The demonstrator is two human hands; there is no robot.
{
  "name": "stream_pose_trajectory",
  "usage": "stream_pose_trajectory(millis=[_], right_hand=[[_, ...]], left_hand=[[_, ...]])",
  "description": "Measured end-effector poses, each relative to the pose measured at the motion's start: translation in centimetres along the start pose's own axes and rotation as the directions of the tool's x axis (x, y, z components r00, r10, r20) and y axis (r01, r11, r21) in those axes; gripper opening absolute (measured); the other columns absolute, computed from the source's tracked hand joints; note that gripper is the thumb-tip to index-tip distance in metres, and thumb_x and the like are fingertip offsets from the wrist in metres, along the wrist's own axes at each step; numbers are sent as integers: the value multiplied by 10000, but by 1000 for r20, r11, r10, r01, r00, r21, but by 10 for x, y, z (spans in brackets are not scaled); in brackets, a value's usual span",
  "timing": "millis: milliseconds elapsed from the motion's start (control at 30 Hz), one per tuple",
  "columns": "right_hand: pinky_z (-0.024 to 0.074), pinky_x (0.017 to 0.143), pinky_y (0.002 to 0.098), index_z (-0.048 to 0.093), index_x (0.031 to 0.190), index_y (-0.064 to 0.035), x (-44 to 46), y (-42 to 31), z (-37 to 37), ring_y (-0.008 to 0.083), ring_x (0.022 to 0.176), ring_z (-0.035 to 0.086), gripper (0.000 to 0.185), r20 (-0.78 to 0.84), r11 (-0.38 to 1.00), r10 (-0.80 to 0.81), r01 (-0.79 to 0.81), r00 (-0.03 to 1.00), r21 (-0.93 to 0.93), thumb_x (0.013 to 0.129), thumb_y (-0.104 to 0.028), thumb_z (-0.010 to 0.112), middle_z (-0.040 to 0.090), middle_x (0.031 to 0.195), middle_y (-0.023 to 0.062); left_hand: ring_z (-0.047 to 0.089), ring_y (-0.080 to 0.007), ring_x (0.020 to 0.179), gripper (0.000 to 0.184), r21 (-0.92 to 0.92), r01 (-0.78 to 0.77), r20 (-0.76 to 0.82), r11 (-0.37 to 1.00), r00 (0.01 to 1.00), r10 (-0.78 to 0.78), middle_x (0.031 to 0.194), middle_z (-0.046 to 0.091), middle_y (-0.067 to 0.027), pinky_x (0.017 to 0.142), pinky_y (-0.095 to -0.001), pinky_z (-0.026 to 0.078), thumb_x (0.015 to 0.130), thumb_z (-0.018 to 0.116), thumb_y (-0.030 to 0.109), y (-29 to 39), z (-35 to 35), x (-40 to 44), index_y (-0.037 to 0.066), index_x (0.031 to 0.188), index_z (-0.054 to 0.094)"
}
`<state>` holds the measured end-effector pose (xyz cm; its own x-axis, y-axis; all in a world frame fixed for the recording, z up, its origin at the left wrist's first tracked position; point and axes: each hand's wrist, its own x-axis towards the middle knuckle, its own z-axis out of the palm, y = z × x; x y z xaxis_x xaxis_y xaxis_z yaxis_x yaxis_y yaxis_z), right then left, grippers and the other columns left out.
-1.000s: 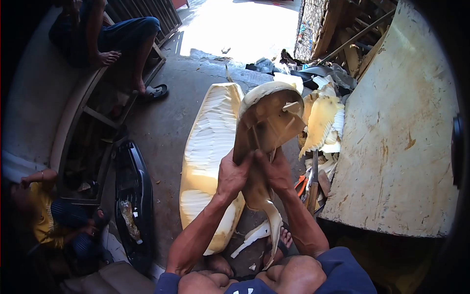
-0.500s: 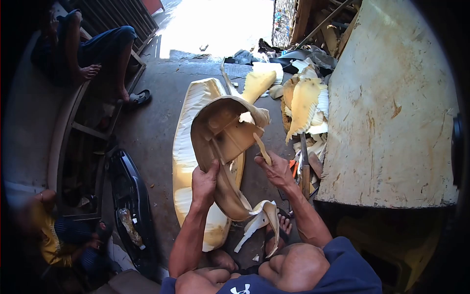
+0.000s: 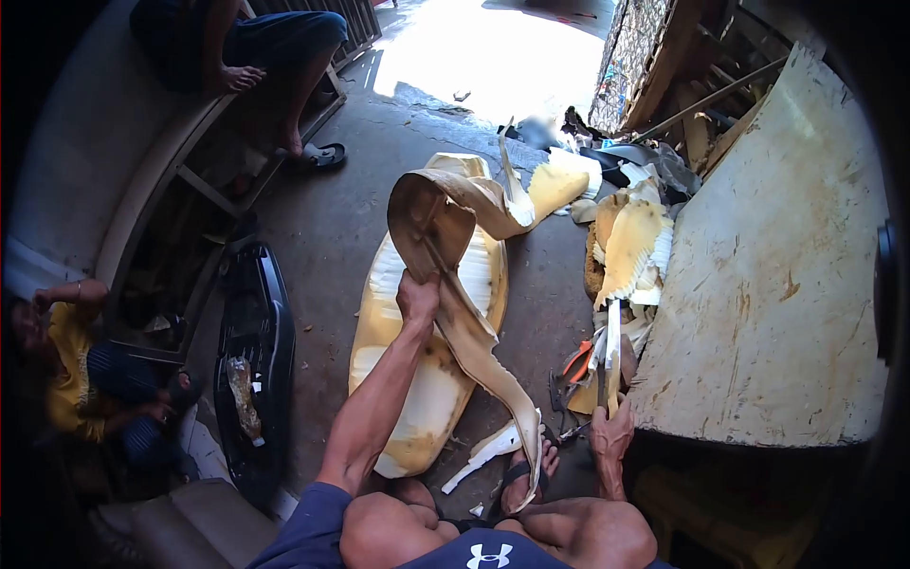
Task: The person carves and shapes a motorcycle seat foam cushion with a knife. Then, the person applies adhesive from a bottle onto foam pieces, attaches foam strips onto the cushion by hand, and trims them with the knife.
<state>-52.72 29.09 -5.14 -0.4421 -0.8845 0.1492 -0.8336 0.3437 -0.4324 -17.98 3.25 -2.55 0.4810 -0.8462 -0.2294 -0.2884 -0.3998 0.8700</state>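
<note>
My left hand (image 3: pixel 418 298) is closed round the edge of a curved, hollow tan foam piece (image 3: pixel 474 341). One ragged strip of that piece hangs down to my foot, and another part stretches out to the upper right. Low on the right, my right hand (image 3: pixel 613 432) is closed at the lower end of a long wooden-handled tool (image 3: pixel 614 375); its upper part looks bright and narrow. Behind the curved piece, a long yellowish-white foam seat pad (image 3: pixel 403 417) lies on the floor, partly covered.
Foam scraps (image 3: pixel 635 247) pile up beside a worn board (image 3: pixel 758 275) on the right. Orange-handled pliers (image 3: pixel 576 360) lie near my right hand. A black seat base (image 3: pixel 254 351) holding a bottle (image 3: pixel 245 403) lies left. Two people sit at the left side.
My right hand has moved down and right, away from the curved foam, and no longer shows the small foam strip. The curved piece has been lowered and opened out in my left hand.
</note>
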Motion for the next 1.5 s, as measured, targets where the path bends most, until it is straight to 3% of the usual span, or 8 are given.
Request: stream_pose_trajectory(millis=[100, 233, 467, 700, 833, 1267, 1400, 1500], right_hand=[[562, 599, 456, 499, 1286, 9, -26, -55, -57, 297, 690, 656, 481, 360, 716, 320, -472, 877, 514, 870, -182, 645, 658, 942, 193], [553, 611, 353, 473, 1392, -8, -69, -43, -69, 243, 695, 666, 533, 674, 635, 338, -688, 657, 353, 916, -173, 648, 663, 861, 162], [584, 644, 402, 457, 1441, -28, -67, -76, -93, 263, 725, 685, 581, 409, 805, -174, -110, 896, 583, 912, -126, 676, 676, 864, 160], [559, 721, 423, 385, 1560, -165, -18, -92, 2, 382, 806, 696, 703, 355, 770, -540, 277, 763, 575, 920, -96, 667, 690, 912, 208], [541, 719, 450, 405, 1550, -183, -19, -96, 17, 387, 775, 678, 658, 466, 841, -465, 211, 753, 498, 937, -115, 637, 660, 856, 204], [535, 700, 466, 428, 1529, -166, -21, -93, 38, 390, 795, 673, 623, 444, 863, -384, 144, 810, 484, 941, -168, 635, 662, 904, 189], [573, 745, 405, 553, 1267, -25, -36, -63, 23, 314, 835, 726, 413, 339, 839, -361, 144, 869, 525, 902, -130, 713, 701, 944, 191], [547, 708, 449, 545, 1183, -38, -33, -66, 22, 319, 814, 689, 411, 386, 818, -258, -12, 886, 575, 851, -139, 764, 656, 923, 180]], left_hand=[[693, -294, 1021, 412, -101, -50, -58, 994, 997, 44, 1096, 729, -181, 913, -379, 510, 866, 734, 250, 15, -3, 2, -10, 1171, 643], [692, -383, 1019, 420, 1, -67, 10, 998, 998, 67, 1078, 723, -224, 909, -430, 520, 856, 713, 300, 21, -17, 16, -8, 1130, 630], [674, -419, 1057, 545, 153, -69, 145, 986, 988, 47, 1113, 699, -261, 944, -462, 513, 843, 721, 301, -3, -24, -25, -3, 1257, 539], [537, -453, 1302, 919, 102, -345, 207, 933, 925, 320, 1440, 494, -332, 1106, -427, 429, 833, 705, 198, -26, -7, -64, 30, 1586, 206], [483, -418, 1368, 877, 140, -437, 278, 888, 879, 388, 1472, 459, -334, 1150, -390, 380, 815, 701, 185, -42, -7, -57, -93, 1531, 279], [541, -430, 1300, 895, 215, -501, 366, 839, 837, 406, 1419, 511, -325, 1100, -404, 429, 840, 701, 154, -46, -4, -50, -35, 1569, 220], [505, -410, 1351, 906, 195, -321, 455, 927, 867, 205, 1475, 474, -304, 1139, -388, 393, 841, 721, 178, -25, -14, -48, -36, 1568, 225], [494, -401, 1370, 944, 139, -454, 390, 880, 842, 373, 1498, 458, -299, 1149, -364, 381, 831, 732, 178, -41, -10, -48, -1, 1587, 194]])
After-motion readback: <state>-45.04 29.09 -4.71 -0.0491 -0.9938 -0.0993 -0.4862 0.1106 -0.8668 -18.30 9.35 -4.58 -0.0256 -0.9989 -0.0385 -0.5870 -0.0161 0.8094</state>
